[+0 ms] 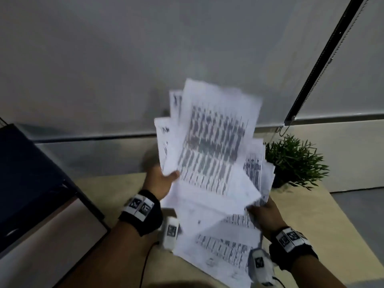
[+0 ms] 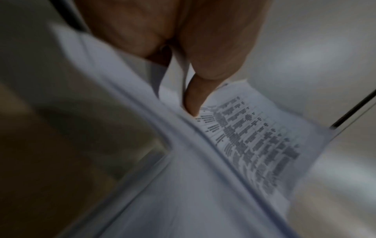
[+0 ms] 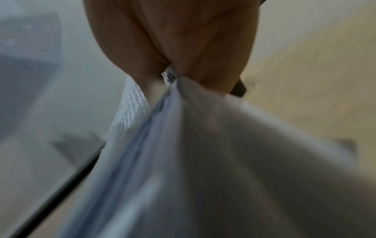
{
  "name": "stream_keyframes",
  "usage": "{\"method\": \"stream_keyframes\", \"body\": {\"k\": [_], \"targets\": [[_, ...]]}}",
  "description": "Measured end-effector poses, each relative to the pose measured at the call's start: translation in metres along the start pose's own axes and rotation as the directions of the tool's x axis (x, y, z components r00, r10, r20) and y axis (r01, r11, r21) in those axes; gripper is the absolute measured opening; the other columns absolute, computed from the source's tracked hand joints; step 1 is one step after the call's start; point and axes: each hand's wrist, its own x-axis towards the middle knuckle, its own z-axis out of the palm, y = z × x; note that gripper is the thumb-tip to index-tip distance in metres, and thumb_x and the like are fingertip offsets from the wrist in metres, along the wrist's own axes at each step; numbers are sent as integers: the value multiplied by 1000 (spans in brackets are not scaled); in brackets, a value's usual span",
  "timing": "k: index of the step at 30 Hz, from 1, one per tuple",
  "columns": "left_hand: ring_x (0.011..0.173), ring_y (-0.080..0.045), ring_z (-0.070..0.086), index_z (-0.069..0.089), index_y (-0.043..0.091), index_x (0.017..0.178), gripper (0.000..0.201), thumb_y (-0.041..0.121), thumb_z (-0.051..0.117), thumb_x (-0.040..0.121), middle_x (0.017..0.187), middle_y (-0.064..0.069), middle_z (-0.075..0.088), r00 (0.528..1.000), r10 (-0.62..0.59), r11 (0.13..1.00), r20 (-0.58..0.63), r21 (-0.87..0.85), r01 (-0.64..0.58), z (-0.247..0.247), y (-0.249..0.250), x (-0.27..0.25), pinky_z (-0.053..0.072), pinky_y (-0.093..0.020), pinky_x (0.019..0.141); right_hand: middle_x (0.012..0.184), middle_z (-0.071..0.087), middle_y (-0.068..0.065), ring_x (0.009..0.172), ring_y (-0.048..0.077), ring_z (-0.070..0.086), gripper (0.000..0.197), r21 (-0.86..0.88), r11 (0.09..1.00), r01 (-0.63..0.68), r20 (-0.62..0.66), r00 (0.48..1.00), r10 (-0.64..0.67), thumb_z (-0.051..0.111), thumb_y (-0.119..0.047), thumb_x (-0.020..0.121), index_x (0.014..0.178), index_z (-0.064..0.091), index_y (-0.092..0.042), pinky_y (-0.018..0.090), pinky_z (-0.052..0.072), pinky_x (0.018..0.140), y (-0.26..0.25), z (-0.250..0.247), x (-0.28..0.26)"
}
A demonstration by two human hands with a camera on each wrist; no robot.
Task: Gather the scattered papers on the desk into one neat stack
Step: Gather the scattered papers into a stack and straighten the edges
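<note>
Left hand (image 1: 161, 181) and right hand (image 1: 267, 215) both pinch a messy fan of printed papers (image 1: 209, 154) above the desk (image 1: 324, 221), potted plant (image 1: 295, 161) beside.

Papers (image 1: 209, 146) fan out at centre frame above the surface (image 1: 324, 223) — potted plant (image 1: 295, 161) right of them, dark cabinet (image 1: 31, 183) at lower left
</note>
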Motion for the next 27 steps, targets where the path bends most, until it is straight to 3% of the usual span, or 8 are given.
{"method": "stream_keyframes", "body": {"k": [5,7,8,12,17,20,25,27], "targets": [[99,-21,66,66,13,107,28,10,73,81,101,-3,70,966,-247,969,75,-11,249,18,-38,-23,45,-26,80,48,63,11,30,24,45,24,62,997,53,104,993,-60,46,20,89,101,59,3,23,38,40,-36,17,-3],[95,-19,63,56,16,113,40,-5,67,81,113,-5,67,960,-252,953,123,-139,268,21,-36,-25,48,-26,80,79,65,41,52,57,54,32,68,995,76,132,988,-85,49,17,87,110,64,1,66,52,53,-39,22,3],[93,-19,63,51,14,118,48,-10,66,80,118,-8,65,966,-229,951,121,-184,249,21,-38,-22,52,-24,76,90,66,42,68,61,59,34,131,988,83,133,986,-100,48,17,88,114,63,1,73,51,67,-42,27,5],[103,-14,64,41,9,132,68,-15,68,75,122,-1,62,996,-86,977,-7,-197,83,21,-31,-11,49,-15,81,128,59,-13,115,4,61,38,385,915,117,104,980,-169,42,-22,103,141,45,-21,20,47,95,-56,44,7],[106,-16,65,65,14,110,31,6,70,81,112,0,70,994,38,989,-103,-137,-51,20,-9,-6,48,-32,96,84,74,-15,75,-1,69,18,45,933,357,6,934,-358,73,-12,85,98,66,-21,28,51,70,-67,51,8],[98,-13,68,69,22,86,18,6,74,78,98,7,72,992,27,974,-120,-222,-53,15,-8,-9,50,-25,86,108,70,-4,99,14,66,38,71,920,387,-41,922,-385,61,9,89,107,63,-25,34,51,88,-68,51,7],[109,-19,64,65,12,113,40,-5,72,77,111,0,70,998,51,966,21,-253,-44,8,-20,-16,51,-20,89,95,66,14,91,28,61,15,-21,943,332,-28,943,-332,64,3,87,101,66,7,38,46,83,-46,51,4],[113,-22,62,59,7,120,54,-3,77,70,118,-5,67,999,28,964,41,-266,-16,8,-25,-14,49,-31,99,92,71,10,87,25,65,16,-27,930,367,-50,929,-368,62,9,88,99,69,1,35,52,78,-44,50,7]]}}
